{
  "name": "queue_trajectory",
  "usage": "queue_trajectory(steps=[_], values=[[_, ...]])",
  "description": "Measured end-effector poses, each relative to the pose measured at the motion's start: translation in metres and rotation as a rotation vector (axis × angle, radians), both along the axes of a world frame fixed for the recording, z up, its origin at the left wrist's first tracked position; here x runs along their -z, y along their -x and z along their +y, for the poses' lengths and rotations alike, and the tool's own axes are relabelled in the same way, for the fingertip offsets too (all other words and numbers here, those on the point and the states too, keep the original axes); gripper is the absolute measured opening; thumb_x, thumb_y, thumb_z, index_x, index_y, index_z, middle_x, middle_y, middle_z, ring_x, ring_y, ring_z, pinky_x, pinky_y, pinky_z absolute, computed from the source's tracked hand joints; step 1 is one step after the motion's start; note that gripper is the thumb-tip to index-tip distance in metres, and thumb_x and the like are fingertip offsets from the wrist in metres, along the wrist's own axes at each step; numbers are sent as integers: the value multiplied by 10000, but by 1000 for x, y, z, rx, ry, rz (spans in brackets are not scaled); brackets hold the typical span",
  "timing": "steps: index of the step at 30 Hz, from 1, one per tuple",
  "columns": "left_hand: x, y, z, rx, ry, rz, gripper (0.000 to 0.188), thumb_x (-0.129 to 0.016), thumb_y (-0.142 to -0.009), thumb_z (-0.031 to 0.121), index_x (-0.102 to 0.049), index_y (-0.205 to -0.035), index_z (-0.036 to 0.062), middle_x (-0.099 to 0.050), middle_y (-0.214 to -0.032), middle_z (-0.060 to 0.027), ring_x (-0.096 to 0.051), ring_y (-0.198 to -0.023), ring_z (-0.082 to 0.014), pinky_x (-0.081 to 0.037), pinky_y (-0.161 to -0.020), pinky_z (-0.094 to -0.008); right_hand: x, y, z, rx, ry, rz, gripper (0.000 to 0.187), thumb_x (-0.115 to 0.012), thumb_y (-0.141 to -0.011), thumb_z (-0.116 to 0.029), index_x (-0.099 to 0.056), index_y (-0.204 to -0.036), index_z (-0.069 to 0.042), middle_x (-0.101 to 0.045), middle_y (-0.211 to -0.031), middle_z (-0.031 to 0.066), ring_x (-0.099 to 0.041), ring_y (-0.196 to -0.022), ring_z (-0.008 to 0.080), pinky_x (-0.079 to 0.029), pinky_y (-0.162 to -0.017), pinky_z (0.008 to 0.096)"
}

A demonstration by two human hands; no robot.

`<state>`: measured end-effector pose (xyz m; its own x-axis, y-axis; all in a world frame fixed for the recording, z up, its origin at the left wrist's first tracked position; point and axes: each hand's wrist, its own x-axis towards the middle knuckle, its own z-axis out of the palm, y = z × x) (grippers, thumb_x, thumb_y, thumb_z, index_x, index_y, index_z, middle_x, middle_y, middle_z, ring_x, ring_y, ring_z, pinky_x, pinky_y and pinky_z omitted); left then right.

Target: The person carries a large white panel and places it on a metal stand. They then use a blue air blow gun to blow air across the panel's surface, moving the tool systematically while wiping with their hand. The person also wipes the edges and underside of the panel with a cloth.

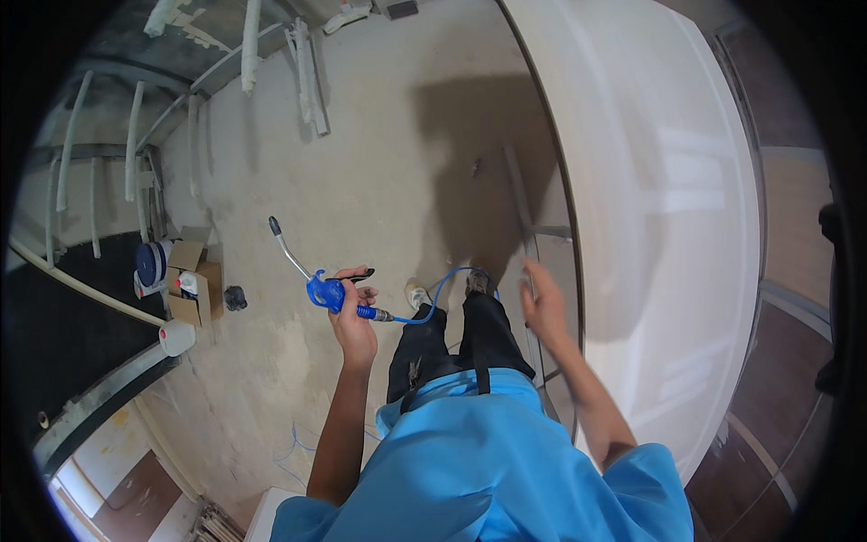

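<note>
My left hand (354,327) is closed round a blue air blow gun (325,294). Its bent metal nozzle points up and to the left, ending in a dark tip, and a black lever shows by my fingers. From the fitting at its base a blue air hose (439,294) loops past my shoes. My right hand (544,303) holds nothing; its fingers are stretched out beside the edge of a large white panel (637,298). Whether the fingers touch the panel's edge or the metal profile behind it, I cannot tell.
An open cardboard box (209,287) with containers stands at the left beside a dark crumpled lump (235,298). A white canister (177,338) is nearer. Long pale rods (250,45) reach in at the upper left. Thin blue hose (293,443) lies on the floor behind my left arm.
</note>
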<state>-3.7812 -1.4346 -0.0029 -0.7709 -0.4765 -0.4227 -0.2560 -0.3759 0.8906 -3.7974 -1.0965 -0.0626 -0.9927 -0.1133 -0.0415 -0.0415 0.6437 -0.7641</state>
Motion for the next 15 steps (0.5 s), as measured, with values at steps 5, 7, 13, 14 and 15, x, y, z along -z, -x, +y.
queue_trajectory(steps=[5, 7, 13, 14, 15], values=[[45, -12, -13, -16, 96, -28, 260, -543, -1119, 269, -626, -1251, 60, -694, -1233, -88, -611, -839, -115, -461, -781, -274, 100, -24, -45, 205, 297, -504, 443, -654, -1020, -142, -594, -1434, 5, -717, -1271, 228, -728, -1125, 316, -558, -986, 389], [67, -24, -23, -125, 63, -224, 250, -567, -1110, 267, -641, -1227, 59, -703, -1208, -84, -600, -811, -106, -456, -759, -266, 155, -15, -52, 249, 303, -619, 445, -658, -1037, -203, -594, -1412, 29, -728, -1209, 208, -727, -1008, 247, -577, -869, 366], [166, -46, -63, -8, 157, -484, 200, -565, -1104, 197, -659, -1200, 48, -719, -1153, -89, -559, -726, -79, -445, -685, -247, 398, 91, -63, 366, 145, -883, 530, -657, -1021, -389, -631, -1324, 45, -720, -1218, 258, -725, -1102, 341, -569, -929, 443], [185, -52, -66, -12, 218, -534, 217, -559, -1106, 204, -657, -1206, 38, -725, -1158, -90, -570, -733, -80, -448, -690, -245, 444, 117, -64, 221, -112, -844, 548, -644, -1027, -418, -618, -1361, 16, -693, -1268, 256, -687, -1160, 358, -548, -963, 482], [203, -58, -68, -47, 236, -630, 227, -559, -1106, 213, -655, -1211, 36, -725, -1172, -97, -576, -738, -83, -449, -695, -247, 488, 144, -65, 82, -312, -785, 568, -630, -1033, -446, -605, -1398, -13, -665, -1319, 254, -649, -1218, 376, -527, -997, 521]])
